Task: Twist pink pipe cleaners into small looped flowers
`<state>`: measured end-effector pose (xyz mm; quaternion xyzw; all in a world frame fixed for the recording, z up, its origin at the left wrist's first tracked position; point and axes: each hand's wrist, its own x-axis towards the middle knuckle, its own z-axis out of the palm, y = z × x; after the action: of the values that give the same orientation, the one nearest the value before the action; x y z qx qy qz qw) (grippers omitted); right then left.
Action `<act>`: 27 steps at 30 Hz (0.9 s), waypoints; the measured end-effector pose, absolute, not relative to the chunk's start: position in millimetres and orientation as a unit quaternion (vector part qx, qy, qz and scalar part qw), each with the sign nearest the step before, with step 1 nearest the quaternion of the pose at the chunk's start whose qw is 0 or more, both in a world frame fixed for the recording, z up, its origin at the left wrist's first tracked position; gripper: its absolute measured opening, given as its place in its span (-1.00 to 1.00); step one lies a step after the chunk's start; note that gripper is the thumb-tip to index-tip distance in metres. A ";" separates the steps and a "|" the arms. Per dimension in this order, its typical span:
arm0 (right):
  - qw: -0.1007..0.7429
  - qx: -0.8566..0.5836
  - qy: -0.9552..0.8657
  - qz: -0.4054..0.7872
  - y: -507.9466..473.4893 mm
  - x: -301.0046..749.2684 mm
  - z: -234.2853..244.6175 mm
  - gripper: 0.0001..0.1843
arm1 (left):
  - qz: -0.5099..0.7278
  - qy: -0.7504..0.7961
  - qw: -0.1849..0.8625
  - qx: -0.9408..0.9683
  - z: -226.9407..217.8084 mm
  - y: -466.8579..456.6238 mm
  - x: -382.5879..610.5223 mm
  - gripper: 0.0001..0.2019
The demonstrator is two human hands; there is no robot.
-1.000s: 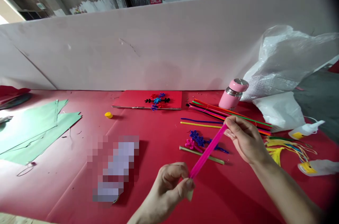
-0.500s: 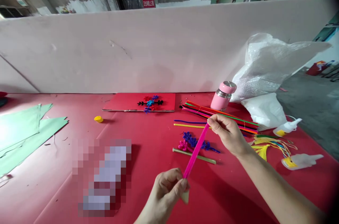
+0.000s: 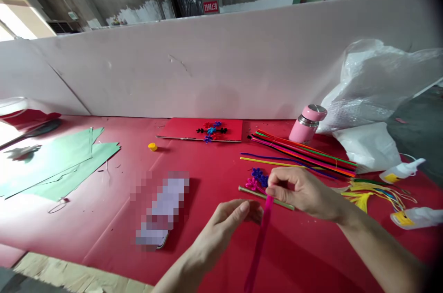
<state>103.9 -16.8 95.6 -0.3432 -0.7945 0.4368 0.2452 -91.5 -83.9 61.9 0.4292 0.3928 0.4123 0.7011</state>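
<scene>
A magenta pipe cleaner (image 3: 259, 242) hangs down from my right hand (image 3: 297, 191), its upper end pinched between thumb and fingers. Its lower part is blurred and runs toward the bottom edge. My left hand (image 3: 226, 221) is beside its upper part, fingers stretched and loosely curved, thumb apart; whether the fingertips touch it I cannot tell. Just behind the hands lie blue pipe-cleaner flowers (image 3: 259, 176), a pink flower (image 3: 254, 185) and a thin olive-green stick (image 3: 249, 191), partly covered by my right hand.
A bundle of coloured pipe cleaners (image 3: 308, 154) lies before a pink flask (image 3: 306, 127). Glue bottles (image 3: 417, 217) and yellow tassels (image 3: 362, 200) are at right. A red board (image 3: 180, 129) bears a flower piece. Green sheets (image 3: 65, 159), a yellow cap (image 3: 152, 146) and a pixelated object (image 3: 169, 205) lie left.
My left hand has let go of the pipe cleaner's lower end and opened, moving up beside it. My right hand has come lower, still pinching the top. The view has shifted left.
</scene>
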 end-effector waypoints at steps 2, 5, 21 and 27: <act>0.231 -0.333 -0.805 0.433 -23.4 97.3 90.9 -0.73 | 0.418 0.365 0.734 0.391 62.6 -78.7 -77.3 -0.70; 0.229 -0.349 -0.810 0.412 -29.3 94.1 82.6 -0.72 | 0.447 0.344 0.754 0.337 60.3 -74.7 -59.2 -0.71; 0.386 -0.474 -0.664 0.429 -21.4 112.3 34.9 -0.75 | 0.406 0.462 0.729 0.300 36.8 -58.2 -44.0 -0.77; 0.353 -0.431 -0.677 0.481 -25.0 110.3 21.4 -0.77 | 0.383 0.451 0.746 0.306 32.4 -52.9 -42.8 -0.79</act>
<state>110.3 -25.0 21.4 -0.4309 -0.6773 0.4807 0.3528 -42.8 -52.9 32.4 0.3057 0.4506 0.3832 0.7461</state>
